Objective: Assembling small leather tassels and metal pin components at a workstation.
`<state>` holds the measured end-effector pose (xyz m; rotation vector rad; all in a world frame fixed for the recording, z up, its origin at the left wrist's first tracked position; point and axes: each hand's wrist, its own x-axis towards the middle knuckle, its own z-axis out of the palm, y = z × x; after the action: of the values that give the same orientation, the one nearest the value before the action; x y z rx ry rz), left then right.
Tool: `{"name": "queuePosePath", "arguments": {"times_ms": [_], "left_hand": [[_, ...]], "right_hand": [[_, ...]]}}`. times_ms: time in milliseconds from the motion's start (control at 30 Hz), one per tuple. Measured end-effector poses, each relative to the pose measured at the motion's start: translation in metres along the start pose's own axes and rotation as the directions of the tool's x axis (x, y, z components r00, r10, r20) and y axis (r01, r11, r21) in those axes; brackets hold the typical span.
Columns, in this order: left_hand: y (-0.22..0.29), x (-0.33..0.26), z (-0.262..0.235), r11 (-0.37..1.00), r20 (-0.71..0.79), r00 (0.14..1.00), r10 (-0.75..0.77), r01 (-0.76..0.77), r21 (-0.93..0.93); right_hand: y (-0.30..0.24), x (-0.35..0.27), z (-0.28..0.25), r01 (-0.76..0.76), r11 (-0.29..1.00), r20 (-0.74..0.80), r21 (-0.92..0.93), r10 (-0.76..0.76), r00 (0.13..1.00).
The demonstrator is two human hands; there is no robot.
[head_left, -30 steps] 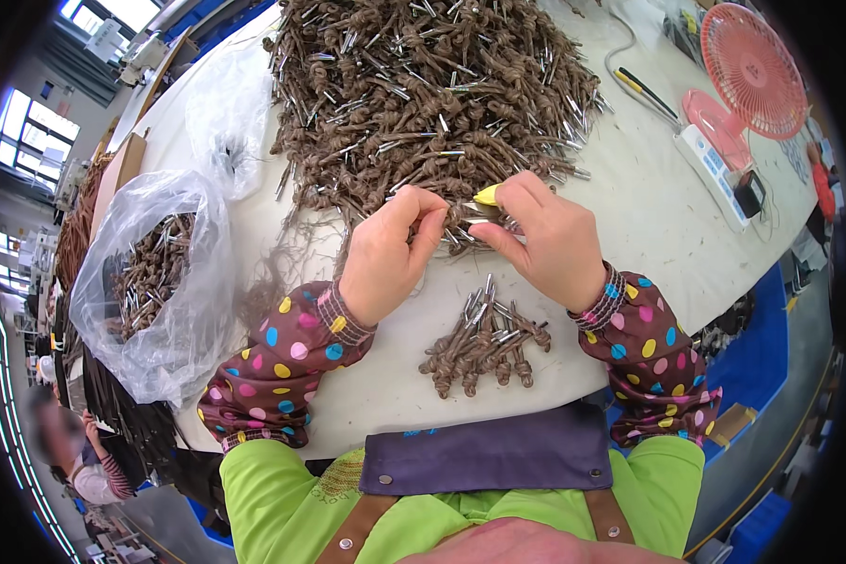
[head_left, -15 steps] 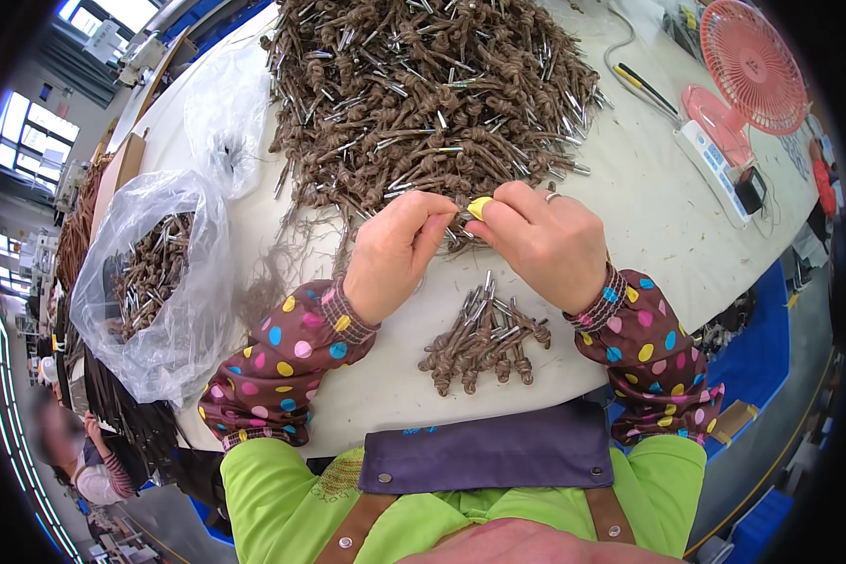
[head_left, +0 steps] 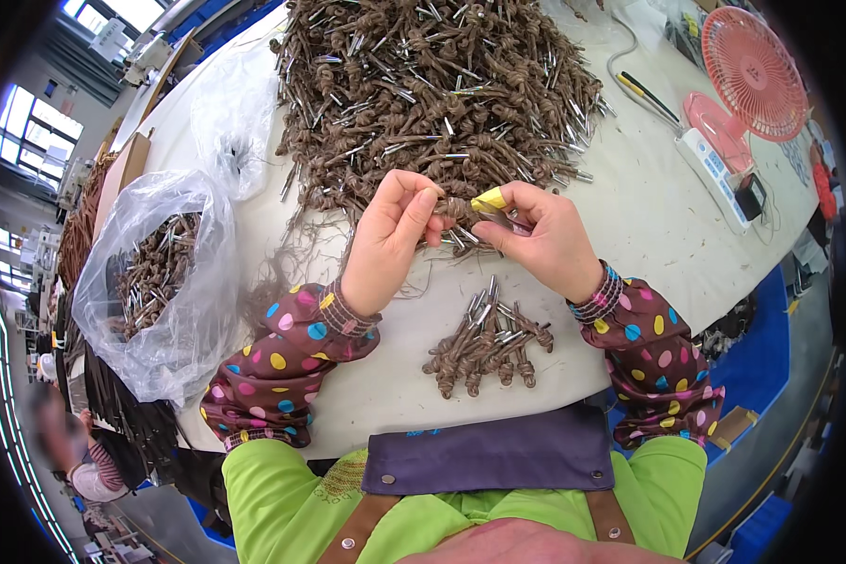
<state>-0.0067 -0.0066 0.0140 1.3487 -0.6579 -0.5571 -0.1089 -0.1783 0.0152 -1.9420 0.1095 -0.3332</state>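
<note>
My left hand (head_left: 390, 240) is closed in a pinch at the left end of a knotted brown cord (head_left: 457, 210), in front of the big heap (head_left: 432, 103) of similar cords with silver metal tips. My right hand (head_left: 550, 244) is at the cord's other side. Its index finger wears a yellow wrap (head_left: 488, 200), and its fingers curl round something small and greyish that I cannot make out. Between my forearms lies a small pile of knotted cords (head_left: 484, 348), their metal tips pointing away from me.
At the left, a clear plastic bag (head_left: 207, 310) holds more knotted cords. A pink fan (head_left: 754, 73), a white power strip (head_left: 707, 164) and a yellow-black pen-like tool (head_left: 649, 97) are at the right. Loose threads (head_left: 273, 273) lie left of my hands. A person (head_left: 94, 470) is at far left.
My hands have turned and drawn slightly apart, so the knotted cord between them shows. My right index finger and thumb have spread. The small pile stays put.
</note>
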Motion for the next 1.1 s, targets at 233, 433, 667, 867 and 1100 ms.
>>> {"name": "queuePosePath", "arguments": {"times_ms": [233,433,667,867,1100], "left_hand": [[0.012,0.005,-0.007,0.488,0.118,0.815,0.567,-0.448,0.749],[0.001,0.001,0.002,0.892,0.090,0.974,0.209,-0.227,0.391],[-0.002,0.004,0.000,0.991,0.043,0.994,-0.104,0.107,-0.081],[0.006,0.005,-0.005,0.946,0.043,0.987,-0.155,0.161,-0.281],[0.015,0.015,-0.022,0.996,-0.193,0.977,0.089,-0.086,0.024]], "right_hand": [[0.009,0.003,-0.001,-0.038,0.997,-0.080,0.062,0.043,0.996],[0.003,-0.001,0.005,0.046,0.999,-0.151,0.005,-0.044,0.987],[-0.008,-0.006,0.007,0.116,0.987,-0.195,-0.107,-0.135,0.971],[0.000,-0.004,0.007,0.081,0.996,-0.212,-0.027,-0.084,0.974],[0.017,0.005,-0.001,-0.028,0.970,-0.160,0.242,0.068,0.985]]}}
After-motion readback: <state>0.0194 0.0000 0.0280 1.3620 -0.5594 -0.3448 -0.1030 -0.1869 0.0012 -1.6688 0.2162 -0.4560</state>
